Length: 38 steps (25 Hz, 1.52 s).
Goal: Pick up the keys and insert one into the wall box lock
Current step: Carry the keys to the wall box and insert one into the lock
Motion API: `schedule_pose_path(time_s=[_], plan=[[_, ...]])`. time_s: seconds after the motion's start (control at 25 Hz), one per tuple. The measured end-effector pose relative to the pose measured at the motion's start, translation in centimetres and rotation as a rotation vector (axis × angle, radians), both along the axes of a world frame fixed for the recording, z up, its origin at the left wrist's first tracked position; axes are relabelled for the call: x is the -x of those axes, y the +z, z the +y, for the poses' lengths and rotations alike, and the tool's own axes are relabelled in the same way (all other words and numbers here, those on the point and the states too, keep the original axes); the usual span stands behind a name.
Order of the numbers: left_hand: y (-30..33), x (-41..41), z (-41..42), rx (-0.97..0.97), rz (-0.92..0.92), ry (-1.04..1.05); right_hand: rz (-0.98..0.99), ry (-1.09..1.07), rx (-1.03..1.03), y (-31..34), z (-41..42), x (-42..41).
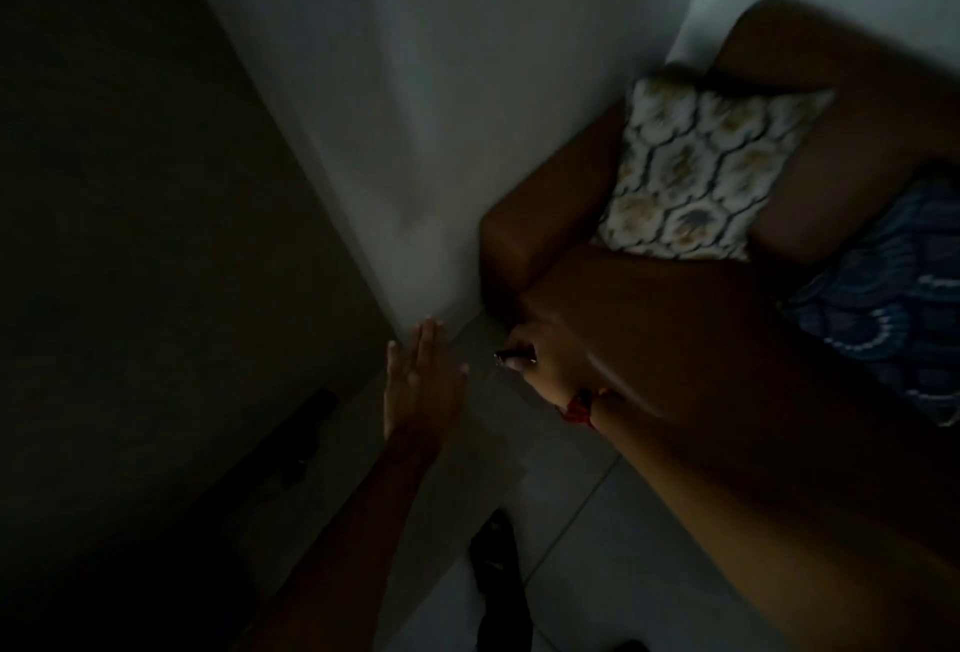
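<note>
The room is dim and the picture is blurred. My right hand (550, 360) is closed around a small dark object with a metal glint, apparently the keys (511, 355), low beside the front corner of a brown sofa. A red band circles that wrist. My left hand (423, 381) is flat with its fingers stretched out and holds nothing; it hovers to the left of the keys, near the foot of the white wall. No wall box or lock is in sight.
The brown sofa (675, 339) fills the right side, with a patterned cushion (701, 173) and a blue cloth (893, 308) on it. A white wall (441, 106) stands behind. A dark panel (130, 236) takes up the left. Dark shoes (496, 563) lie on the tiled floor.
</note>
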<state>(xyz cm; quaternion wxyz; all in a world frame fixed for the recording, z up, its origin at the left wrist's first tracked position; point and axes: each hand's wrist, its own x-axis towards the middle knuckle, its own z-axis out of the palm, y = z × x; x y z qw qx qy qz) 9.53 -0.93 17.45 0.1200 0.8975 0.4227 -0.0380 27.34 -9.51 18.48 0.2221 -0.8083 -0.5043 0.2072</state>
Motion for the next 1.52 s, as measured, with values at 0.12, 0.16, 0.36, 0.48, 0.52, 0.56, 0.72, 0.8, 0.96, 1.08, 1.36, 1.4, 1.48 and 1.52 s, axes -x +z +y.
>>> schedule_pose_path(time_s=[0.12,0.16,0.36,0.48,0.52,0.56,0.72,0.8,0.96,1.08,1.36,1.4,1.48,1.52], plan=[[11.0,-6.8,-1.0,-0.080,-0.089,-0.083,0.017,-0.130,-0.185,11.1,-3.1,-5.4],[14.6,-9.0,-1.7,-0.103,-0.146,-0.111,0.024,-0.171,-0.258,14.9,-4.5,-7.3],[31.3,-19.2,-7.7,-0.297,-0.344,-0.283,-0.082,-0.317,-0.540,32.2,-14.7,-15.4],[40.1,-25.6,-13.5,-0.384,-0.428,-0.415,-0.110,-0.385,-0.670,41.3,-22.9,-19.6],[42.5,-27.5,-15.5,-0.422,-0.477,-0.453,-0.153,-0.390,-0.690,43.8,-25.6,-21.0],[44.8,-29.5,-17.8,-0.455,-0.528,-0.499,-0.185,-0.412,-0.710,46.2,-28.3,-22.4],[52.1,-36.9,-27.8,-0.561,-0.650,-0.663,-0.253,-0.561,-0.798,53.5,-39.5,-27.3],[54.5,-40.1,-32.8,-0.560,-0.692,-0.730,-0.286,-0.607,-0.825,55.8,-44.6,-29.4],[56.8,-45.4,-41.9,-0.539,-0.768,-0.873,-0.328,-0.743,-0.870,58.1,-53.9,-32.8],[58.1,-49.6,-47.5,-0.520,-0.770,-0.970,-0.282,-0.811,-0.915,58.5,-59.6,-35.3],[58.3,-60.1,-58.4,-0.476,-0.862,-1.114,-0.445,-0.927,-0.936,58.0,-71.3,-42.2],[58.2,-62.1,-59.8,-0.454,-0.863,-1.132,-0.461,-0.955,-0.926,58.0,-72.8,-43.7],[58.0,-66.7,-62.9,-0.424,-0.868,-1.154,-0.511,-1.023,-0.871,58.4,-75.8,-46.8],[58.0,-68.6,-64.4,-0.422,-0.867,-1.169,-0.528,-1.048,-0.855,58.6,-77.2,-48.2]])
